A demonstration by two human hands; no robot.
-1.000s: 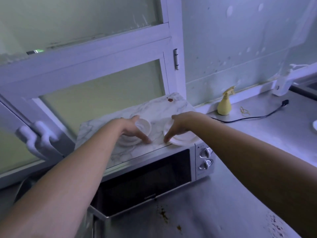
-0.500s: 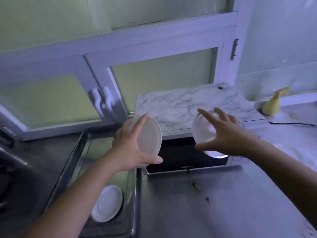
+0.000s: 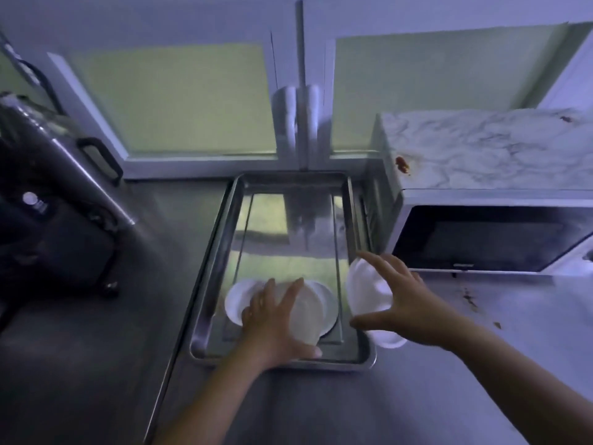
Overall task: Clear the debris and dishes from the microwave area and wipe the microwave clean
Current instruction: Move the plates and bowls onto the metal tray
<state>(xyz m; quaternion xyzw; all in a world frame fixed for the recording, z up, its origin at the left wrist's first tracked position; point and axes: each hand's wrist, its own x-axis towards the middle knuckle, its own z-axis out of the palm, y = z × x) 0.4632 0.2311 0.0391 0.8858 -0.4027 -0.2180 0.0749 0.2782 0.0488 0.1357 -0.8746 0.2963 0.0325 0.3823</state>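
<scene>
At the left end of the steel bench [image 3: 144, 396] stands a dark metal appliance [image 3: 48, 203] with a black handle on its side; what it is cannot be told. Behind the bench runs a window with frosted panes, and its two white handles [image 3: 298, 104] sit side by side above the bench's middle.

In the middle of the bench lies a long steel tray [image 3: 205, 300], its far end toward the window. A white plate [image 3: 236, 300] lies flat in the tray's near half, toward the left rim. The left hand [image 3: 272, 326] is over the near end of the tray and grips a white dish [image 3: 308, 316], fingers spread across its back and the thumb hooked under its near edge. That dish hangs low over the plate and overlaps it; whether the two touch cannot be told, and a further white rim shows just to its right.

The right hand [image 3: 407, 303] is over the tray's right rim and clamps a second white dish [image 3: 365, 293], tilted up on edge, between the fingers on top and the thumb below. The two hands are apart, each with its own dish.

At the right, at the back of the bench, stands the microwave [image 3: 481, 239], beside the tray's far right corner, its dark door facing forward. Its marble-patterned top [image 3: 481, 149] carries a reddish-brown smear [image 3: 401, 163] at the near left corner. Brown spots [image 3: 468, 293] lie on the bench before the door.
</scene>
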